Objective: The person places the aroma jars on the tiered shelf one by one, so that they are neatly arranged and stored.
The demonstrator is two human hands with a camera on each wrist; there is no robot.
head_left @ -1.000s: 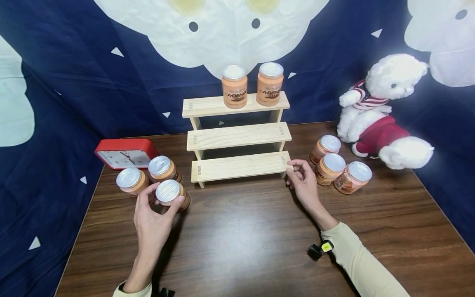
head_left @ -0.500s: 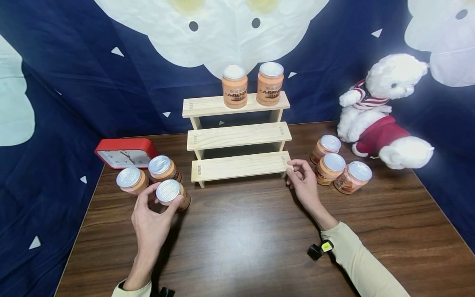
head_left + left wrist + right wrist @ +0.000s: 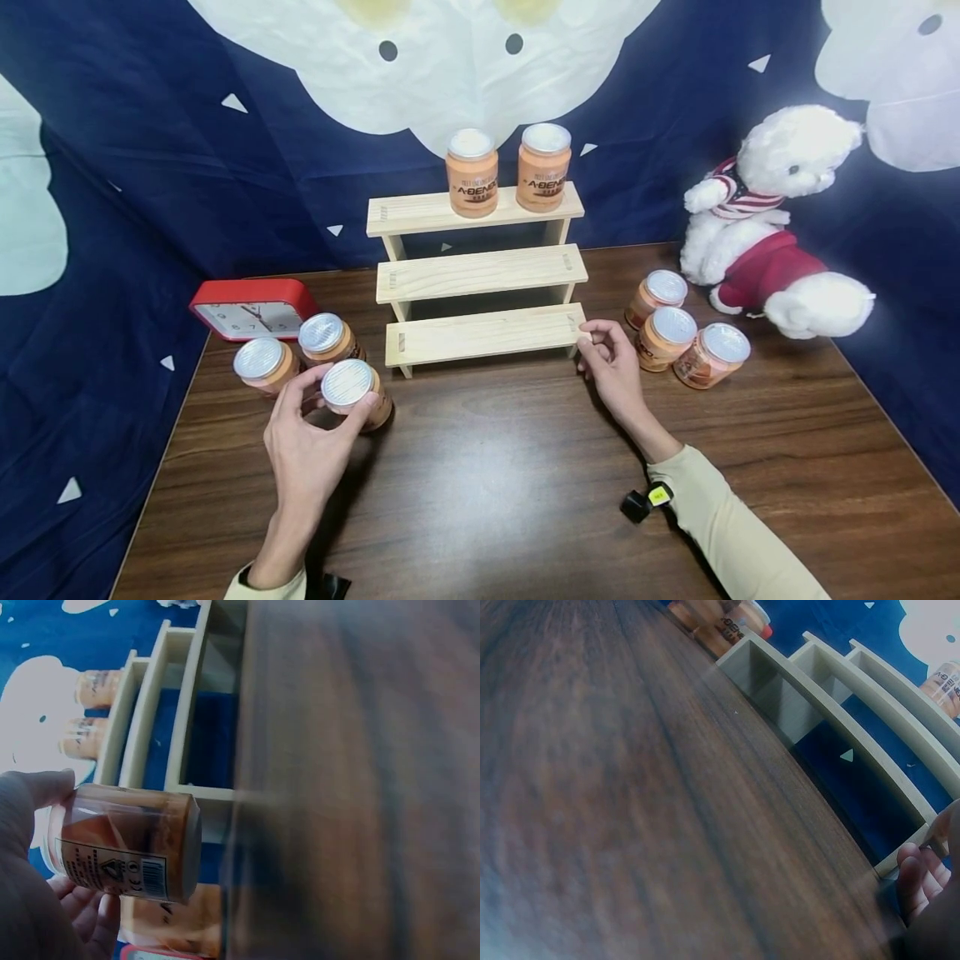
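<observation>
My left hand (image 3: pixel 306 446) grips an orange-brown jar with a silver lid (image 3: pixel 349 383), thumb on one side and fingers on the other near the lid. In the left wrist view that jar (image 3: pixel 124 840) shows a label with a barcode, and its base is apart from the table. At the right end of the three-step wooden shelf (image 3: pixel 483 335), my right hand (image 3: pixel 617 373) holds the corner of the lowest step between thumb and fingers. Two similar jars, one of them a labelled jar (image 3: pixel 544 171), stand upright on the top step.
Left of the shelf, two more jars, such as the outer jar (image 3: pixel 262 363), stand before a red clock (image 3: pixel 255 310). Three jars, including a front jar (image 3: pixel 711 357), stand at the right near white plush toys (image 3: pixel 772 225). A dark blue patterned cloth (image 3: pixel 285 200) hangs behind the wooden table (image 3: pixel 480 500).
The jar in my left hand has shifted slightly to the right and up, tilting a little, away from the two jars behind it. My right hand stays at the shelf's end.
</observation>
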